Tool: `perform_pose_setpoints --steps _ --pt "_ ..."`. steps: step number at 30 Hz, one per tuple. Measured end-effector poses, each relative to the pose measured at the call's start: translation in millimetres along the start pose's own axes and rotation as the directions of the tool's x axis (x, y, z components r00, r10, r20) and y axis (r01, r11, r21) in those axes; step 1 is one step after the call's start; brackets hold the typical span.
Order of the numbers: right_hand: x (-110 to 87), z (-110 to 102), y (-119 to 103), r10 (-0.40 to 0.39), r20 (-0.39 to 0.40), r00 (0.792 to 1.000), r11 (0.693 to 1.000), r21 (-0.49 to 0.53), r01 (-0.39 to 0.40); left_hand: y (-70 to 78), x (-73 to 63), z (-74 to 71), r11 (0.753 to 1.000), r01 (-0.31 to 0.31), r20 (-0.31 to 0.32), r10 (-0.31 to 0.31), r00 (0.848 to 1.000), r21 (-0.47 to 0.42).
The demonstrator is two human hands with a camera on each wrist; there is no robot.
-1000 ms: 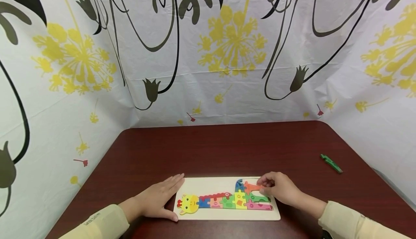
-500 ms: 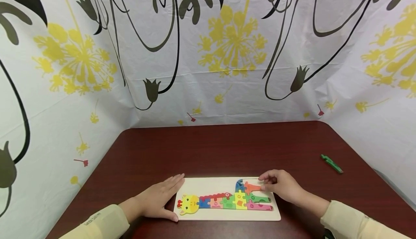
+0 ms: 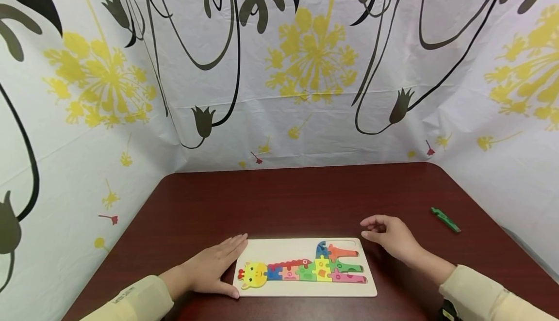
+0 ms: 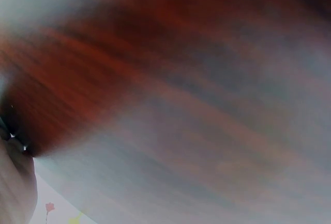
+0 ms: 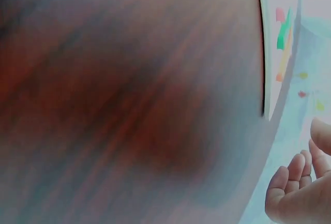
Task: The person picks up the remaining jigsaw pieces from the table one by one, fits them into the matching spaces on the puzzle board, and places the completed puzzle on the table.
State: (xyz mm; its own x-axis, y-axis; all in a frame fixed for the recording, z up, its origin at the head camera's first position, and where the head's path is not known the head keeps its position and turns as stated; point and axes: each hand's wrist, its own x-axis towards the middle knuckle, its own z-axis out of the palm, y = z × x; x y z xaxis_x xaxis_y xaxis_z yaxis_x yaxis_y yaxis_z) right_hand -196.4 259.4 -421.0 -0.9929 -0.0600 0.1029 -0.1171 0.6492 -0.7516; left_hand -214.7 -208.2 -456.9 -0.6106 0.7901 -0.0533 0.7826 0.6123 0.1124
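A giraffe jigsaw puzzle [image 3: 323,268] of bright interlocking pieces lies in a pale rectangular board [image 3: 305,290], its yellow head at the left and its legs at the right. My left hand [image 3: 215,267] rests at the board's left edge with the fingers straight and the thumb spread, touching the corner areas. Just beyond the upper right corner of the board, my right hand [image 3: 390,236] hovers with loosely bent fingers and nothing between them. In the right wrist view the right hand [image 5: 302,193] shows loosely curled fingers, apart from the board [image 5: 265,53].
A slim green object [image 3: 445,219], perhaps a puzzle piece, lies towards the right side of the dark red-brown table [image 3: 284,200]. White cloth [image 3: 314,132] with a flower print surrounds the table's back and sides. The left wrist view is mostly blurred tabletop.
My right hand has come off the orange leg piece and moved up and right, away from the board. The left hand and the puzzle have stayed put.
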Motion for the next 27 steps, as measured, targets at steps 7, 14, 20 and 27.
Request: perform_pose_setpoints --steps 7,14,20,27 --pt "5.4 -17 10 0.021 -0.084 0.996 1.0 0.005 -0.02 -0.3 0.2 0.7 1.0 0.005 0.006 -0.005 1.0 -0.002" --pt "5.7 -36 25 0.008 -0.182 0.983 1.0 -0.022 -0.012 -1.3 0.6 1.3 1.0 0.001 0.0 -0.001 1.0 0.004" --pt "4.6 -53 41 0.024 -0.24 0.97 0.999 -0.019 -0.029 -1.5 0.5 2.2 1.0 0.012 0.011 -0.012 1.0 0.001" --pt "3.4 -69 56 0.063 -0.309 0.949 0.997 -0.031 -0.077 -0.9 0.4 1.2 1.0 0.013 0.014 -0.013 1.0 -0.01"
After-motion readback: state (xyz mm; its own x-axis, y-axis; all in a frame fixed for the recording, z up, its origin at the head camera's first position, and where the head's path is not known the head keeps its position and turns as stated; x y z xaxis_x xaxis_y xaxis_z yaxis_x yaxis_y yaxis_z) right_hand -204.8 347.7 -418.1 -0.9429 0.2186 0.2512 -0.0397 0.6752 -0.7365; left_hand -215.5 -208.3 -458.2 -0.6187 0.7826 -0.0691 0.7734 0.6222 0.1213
